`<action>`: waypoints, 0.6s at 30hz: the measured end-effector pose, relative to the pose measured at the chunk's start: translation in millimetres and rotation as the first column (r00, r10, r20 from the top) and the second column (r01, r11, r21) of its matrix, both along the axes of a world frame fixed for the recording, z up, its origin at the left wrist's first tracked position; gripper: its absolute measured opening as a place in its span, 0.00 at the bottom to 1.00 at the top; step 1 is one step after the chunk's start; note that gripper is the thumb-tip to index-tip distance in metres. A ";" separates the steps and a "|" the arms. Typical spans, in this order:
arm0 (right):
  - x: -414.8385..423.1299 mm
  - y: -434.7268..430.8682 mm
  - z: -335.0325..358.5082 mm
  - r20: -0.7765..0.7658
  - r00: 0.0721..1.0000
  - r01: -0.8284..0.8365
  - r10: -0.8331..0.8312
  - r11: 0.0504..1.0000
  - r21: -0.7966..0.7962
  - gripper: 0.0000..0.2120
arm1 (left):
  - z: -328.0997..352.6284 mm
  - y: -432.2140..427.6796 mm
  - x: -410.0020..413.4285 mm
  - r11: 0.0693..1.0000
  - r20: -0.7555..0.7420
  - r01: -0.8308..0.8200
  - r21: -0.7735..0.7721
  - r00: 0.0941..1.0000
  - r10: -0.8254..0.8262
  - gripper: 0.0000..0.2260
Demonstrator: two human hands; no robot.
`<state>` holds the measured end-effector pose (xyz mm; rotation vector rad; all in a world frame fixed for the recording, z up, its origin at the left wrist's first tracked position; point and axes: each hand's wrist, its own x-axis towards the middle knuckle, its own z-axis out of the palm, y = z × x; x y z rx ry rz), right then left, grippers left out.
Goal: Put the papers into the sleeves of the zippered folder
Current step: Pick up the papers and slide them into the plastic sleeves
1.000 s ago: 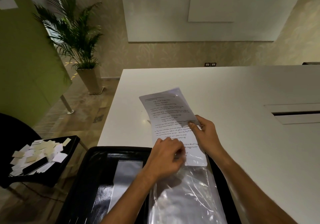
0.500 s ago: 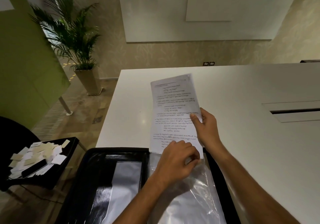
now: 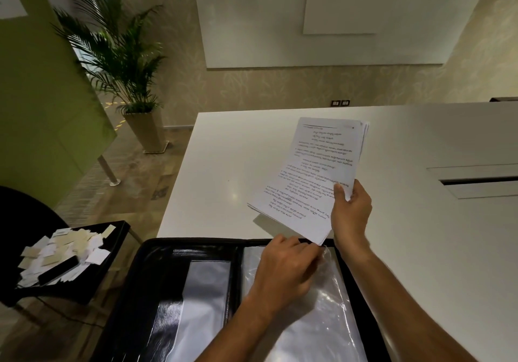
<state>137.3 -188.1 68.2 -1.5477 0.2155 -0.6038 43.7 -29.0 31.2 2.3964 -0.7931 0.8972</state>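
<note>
A thin stack of printed papers (image 3: 314, 171) is tilted above the white table, its near corner just over the folder's top edge. My right hand (image 3: 350, 213) grips the stack at its right edge, thumb on the top sheet. The black zippered folder (image 3: 157, 272) lies open at the table's near edge. Clear plastic sleeves (image 3: 322, 314) fill its right half. My left hand (image 3: 288, 269) rests on the top of the sleeves and pinches the plastic at the upper edge, right by the papers' near corner.
The white table (image 3: 420, 249) stretches ahead and right, with a cable slot (image 3: 476, 182) at the right. A black side table (image 3: 112, 238) at the left holds several small paper slips and a dark phone. A potted palm (image 3: 120, 61) stands beyond.
The papers have swung to the right and lifted, now tilted with the near corner at the sleeve's opening. My right hand moved right with them. My left hand stays on the sleeve's top edge.
</note>
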 end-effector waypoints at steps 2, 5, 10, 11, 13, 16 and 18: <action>-4.3 -0.1 -1.8 0.027 1.000 0.014 -0.014 1.000 -0.002 0.10 | 0.5 -1.1 -2.1 1.000 -0.073 0.011 0.011 0.997 -0.011 0.03; -12.7 1.3 -4.7 0.088 0.996 0.034 -0.031 0.999 -0.039 0.09 | -1.7 -9.2 -6.3 1.000 -0.191 -0.026 0.010 0.981 0.027 0.07; -22.3 5.4 -4.1 0.148 0.988 0.054 -0.047 0.998 -0.045 0.07 | -13.1 -18.2 -14.0 0.989 -0.234 -0.092 -0.114 0.970 0.063 0.13; -23.6 6.4 -2.4 0.158 0.986 0.059 -0.052 0.998 -0.038 0.07 | -14.8 -18.5 -14.9 0.983 -0.217 -0.104 -0.151 0.974 0.070 0.12; -26.2 8.1 1.0 0.181 0.981 0.080 -0.074 0.997 -0.024 0.06 | -16.8 -19.2 -15.7 0.971 -0.197 -0.124 -0.205 0.977 0.083 0.11; -27.8 10.2 6.8 0.231 0.967 0.115 -0.110 0.993 -0.010 0.04 | -16.7 -21.4 -18.2 0.959 -0.198 -0.169 -0.226 0.972 0.124 0.08; -29.0 12.9 10.8 0.261 0.959 0.122 -0.110 0.992 -0.032 0.03 | -15.5 -22.0 -20.0 0.959 -0.201 -0.181 -0.219 0.970 0.138 0.09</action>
